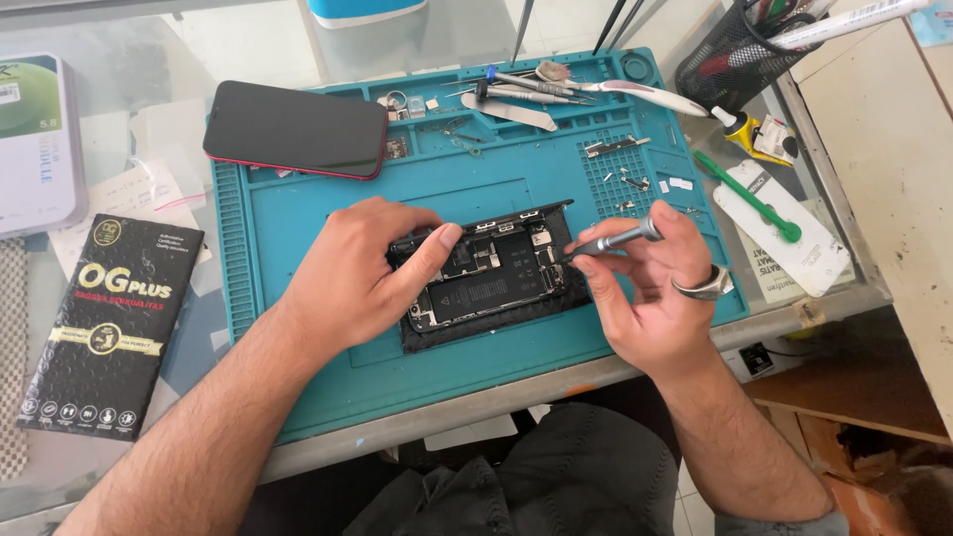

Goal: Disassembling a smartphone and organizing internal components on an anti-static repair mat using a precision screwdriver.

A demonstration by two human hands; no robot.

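your left hand (pixel 362 268) presses curled fingers on the opened phone (pixel 491 266), mid-mat on the teal mat (pixel 298 228). your right hand (pixel 650 283) pinches a small screwdriver (pixel 615 238), tip at the phone's right edge. keep the driver steady, pressing lightly.

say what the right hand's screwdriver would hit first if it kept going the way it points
Most likely the opened phone: the screwdriver in the right hand points left and slightly down at its right edge, tip almost there. Exact depth is unclear.
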